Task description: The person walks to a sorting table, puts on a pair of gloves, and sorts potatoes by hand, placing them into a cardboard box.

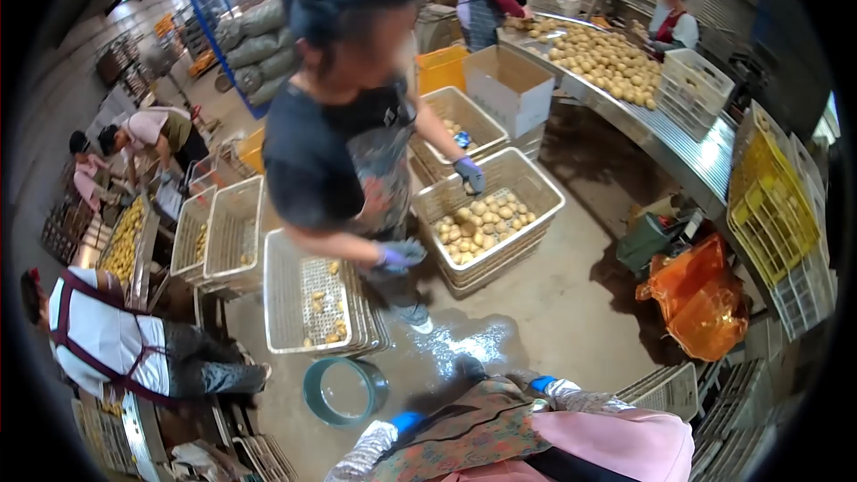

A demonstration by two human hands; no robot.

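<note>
Low in the view, my left hand (407,421) in a blue glove hangs beside my patterned apron (473,433), nearest to a round green tub (344,391). On the other side of the apron, my right hand (542,384) also wears a blue glove and shows only in part. The fingers of both hands are hidden, and nothing can be seen in them. In front of me stands a co-worker in dark clothes, one gloved hand (469,175) above a white crate (546,205) of potatoes (482,228). Another white crate (278,303) holds a few potatoes.
A metal sorting table (687,147) with many potatoes (607,62) runs along the right, with people beside it. Orange mesh bags (696,299) and a yellow crate (775,214) are at right. More people work at left around potato troughs (125,245). The floor (478,339) is wet.
</note>
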